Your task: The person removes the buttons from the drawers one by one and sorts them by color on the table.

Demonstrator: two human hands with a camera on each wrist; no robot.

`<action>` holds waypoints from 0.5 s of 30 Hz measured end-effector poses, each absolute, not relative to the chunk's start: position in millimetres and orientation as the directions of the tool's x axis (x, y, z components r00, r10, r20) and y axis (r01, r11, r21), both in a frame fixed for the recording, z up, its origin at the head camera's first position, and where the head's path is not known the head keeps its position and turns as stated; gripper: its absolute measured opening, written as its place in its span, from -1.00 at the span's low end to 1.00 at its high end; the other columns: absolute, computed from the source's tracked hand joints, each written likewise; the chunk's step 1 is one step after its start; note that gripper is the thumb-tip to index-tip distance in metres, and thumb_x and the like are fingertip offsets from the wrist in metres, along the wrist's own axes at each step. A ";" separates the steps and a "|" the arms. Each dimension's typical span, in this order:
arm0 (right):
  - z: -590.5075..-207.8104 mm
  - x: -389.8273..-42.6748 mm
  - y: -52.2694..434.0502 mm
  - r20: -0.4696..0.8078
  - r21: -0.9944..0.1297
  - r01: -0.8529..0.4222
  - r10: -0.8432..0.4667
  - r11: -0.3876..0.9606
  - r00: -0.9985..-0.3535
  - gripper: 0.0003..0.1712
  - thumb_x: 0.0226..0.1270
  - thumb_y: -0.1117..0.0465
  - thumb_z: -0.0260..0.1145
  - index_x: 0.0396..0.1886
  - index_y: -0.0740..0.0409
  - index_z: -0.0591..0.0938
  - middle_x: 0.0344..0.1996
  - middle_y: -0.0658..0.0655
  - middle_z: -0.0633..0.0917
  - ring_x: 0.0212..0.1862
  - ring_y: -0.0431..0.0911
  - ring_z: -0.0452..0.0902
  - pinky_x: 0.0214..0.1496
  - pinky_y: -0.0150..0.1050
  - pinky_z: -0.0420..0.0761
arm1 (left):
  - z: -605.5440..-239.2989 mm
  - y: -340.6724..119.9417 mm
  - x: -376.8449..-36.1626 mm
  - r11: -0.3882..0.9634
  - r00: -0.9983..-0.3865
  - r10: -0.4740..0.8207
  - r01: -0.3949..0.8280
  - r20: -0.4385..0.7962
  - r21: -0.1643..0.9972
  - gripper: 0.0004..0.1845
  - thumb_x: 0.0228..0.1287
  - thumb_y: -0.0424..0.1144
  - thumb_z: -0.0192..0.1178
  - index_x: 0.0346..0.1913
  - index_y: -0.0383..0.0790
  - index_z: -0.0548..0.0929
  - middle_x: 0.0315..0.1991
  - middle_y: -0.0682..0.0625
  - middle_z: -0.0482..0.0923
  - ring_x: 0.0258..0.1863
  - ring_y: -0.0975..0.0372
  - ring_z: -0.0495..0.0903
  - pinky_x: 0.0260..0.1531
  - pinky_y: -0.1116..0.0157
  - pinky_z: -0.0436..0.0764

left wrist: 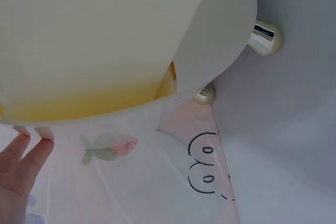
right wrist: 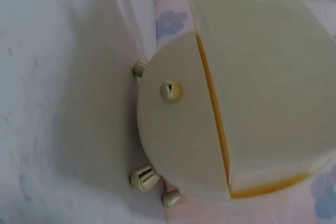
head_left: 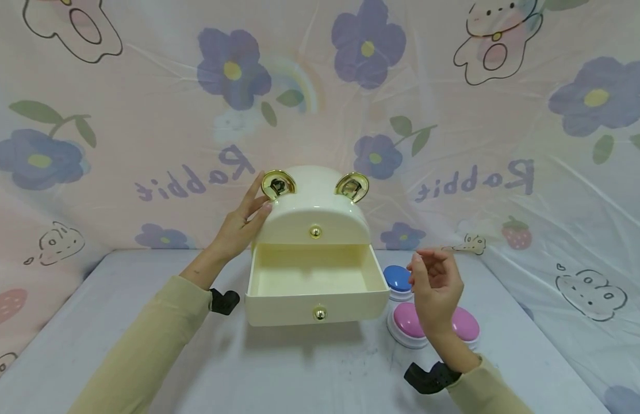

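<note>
A cream drawer box [head_left: 320, 192] with two gold ears [head_left: 352, 187] stands on the table. Its middle drawer [head_left: 283, 310] is pulled out towards me, the inside floor showing. Above it the top drawer sits closed, with a gold knob [head_left: 315, 232]. My left hand [head_left: 237, 230] rests its fingers and thumb against the box's left side, close by the left ear; fingertips [left wrist: 44, 134] touch the shell in the left wrist view. Held up right of the drawer, my right hand [head_left: 437, 287] has loosely bent fingers and nothing in them. It does not show in the right wrist view.
Beside the box at right sit a blue-domed round piece [head_left: 397, 278] and two pink-domed ones [head_left: 409, 319] on white bases, partly behind my right hand. A bottom drawer [right wrist: 176, 135] and gold feet [right wrist: 144, 178] show from below. A printed cloth [head_left: 299, 86] hangs behind the table.
</note>
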State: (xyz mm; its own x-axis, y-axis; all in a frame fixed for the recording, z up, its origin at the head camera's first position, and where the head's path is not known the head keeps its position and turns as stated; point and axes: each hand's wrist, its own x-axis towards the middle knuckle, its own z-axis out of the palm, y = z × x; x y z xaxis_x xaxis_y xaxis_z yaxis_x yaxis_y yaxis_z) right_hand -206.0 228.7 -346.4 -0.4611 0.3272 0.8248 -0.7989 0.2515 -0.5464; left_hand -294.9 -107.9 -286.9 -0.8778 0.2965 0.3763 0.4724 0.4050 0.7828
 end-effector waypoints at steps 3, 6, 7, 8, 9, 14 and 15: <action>-347.1 -201.8 219.5 0.859 -0.486 -0.846 0.298 0.219 -0.417 -0.85 0.22 0.56 0.13 -0.25 0.66 0.44 -0.51 -0.02 0.64 -0.62 -0.25 0.45 -0.63 -0.54 0.46 | -276.7 -105.3 -282.3 0.408 -0.881 0.300 0.466 0.367 0.785 -0.29 0.53 -0.12 -0.13 0.53 0.28 -0.26 0.45 -0.18 0.18 0.42 -0.12 0.17 0.34 -0.09 0.26; -349.2 -199.5 212.7 0.883 -0.445 -0.867 0.268 0.223 -0.384 -0.86 0.16 0.58 0.12 -0.29 0.66 0.44 -0.52 -0.04 0.64 -0.64 -0.29 0.45 -0.64 -0.54 0.46 | -266.6 -102.8 -269.5 0.408 -0.882 0.303 0.463 0.362 0.787 -0.30 0.54 -0.17 -0.15 0.54 0.13 -0.25 0.44 -0.23 0.17 0.43 -0.12 0.16 0.35 -0.09 0.25; -350.1 -199.2 210.9 0.892 -0.430 -0.874 0.255 0.226 -0.373 -0.86 0.14 0.59 0.12 -0.30 0.66 0.44 -0.52 -0.04 0.64 -0.64 -0.29 0.45 -0.65 -0.54 0.46 | -265.5 -102.5 -268.1 0.406 -0.881 0.305 0.465 0.363 0.787 -0.31 0.54 -0.17 -0.15 0.54 0.12 -0.25 0.44 -0.24 0.17 0.43 -0.12 0.16 0.35 -0.09 0.25; -350.9 -198.9 209.1 0.900 -0.414 -0.883 0.245 0.222 -0.360 -0.87 0.12 0.60 0.12 -0.32 0.66 0.44 -0.53 -0.02 0.64 -0.65 -0.29 0.45 -0.65 -0.53 0.47 | -264.9 -102.3 -267.5 0.405 -0.882 0.305 0.462 0.360 0.789 -0.31 0.54 -0.17 -0.15 0.55 0.12 -0.25 0.44 -0.24 0.17 0.43 -0.10 0.16 0.35 -0.08 0.25; -352.0 -199.0 207.4 0.908 -0.396 -0.891 0.237 0.221 -0.345 -0.87 0.09 0.61 0.12 -0.33 0.66 0.44 -0.55 -0.01 0.64 -0.66 -0.28 0.45 -0.65 -0.53 0.47 | -268.5 -103.3 -271.8 0.402 -0.880 0.304 0.466 0.365 0.788 -0.31 0.54 -0.13 -0.15 0.54 0.19 -0.25 0.44 -0.22 0.17 0.43 -0.08 0.17 0.35 -0.08 0.25; -357.4 -198.3 198.7 0.940 -0.321 -0.917 0.199 0.238 -0.277 -0.88 0.06 0.58 0.15 -0.40 0.65 0.44 -0.61 0.11 0.60 -0.67 -0.27 0.45 -0.62 -0.54 0.49 | -280.4 -107.1 -286.5 0.389 -0.873 0.310 0.477 0.375 0.788 -0.31 0.53 -0.05 -0.15 0.51 0.36 -0.26 0.45 -0.19 0.18 0.44 -0.06 0.17 0.33 -0.11 0.26; -358.9 -198.3 196.9 0.946 -0.306 -0.920 0.190 0.247 -0.263 -0.87 0.08 0.56 0.16 -0.41 0.65 0.44 -0.62 0.13 0.59 -0.67 -0.27 0.45 -0.61 -0.55 0.49 | -281.0 -107.4 -287.3 0.388 -0.873 0.310 0.479 0.377 0.787 -0.31 0.53 -0.05 -0.14 0.51 0.37 -0.26 0.45 -0.19 0.18 0.44 -0.06 0.17 0.33 -0.11 0.26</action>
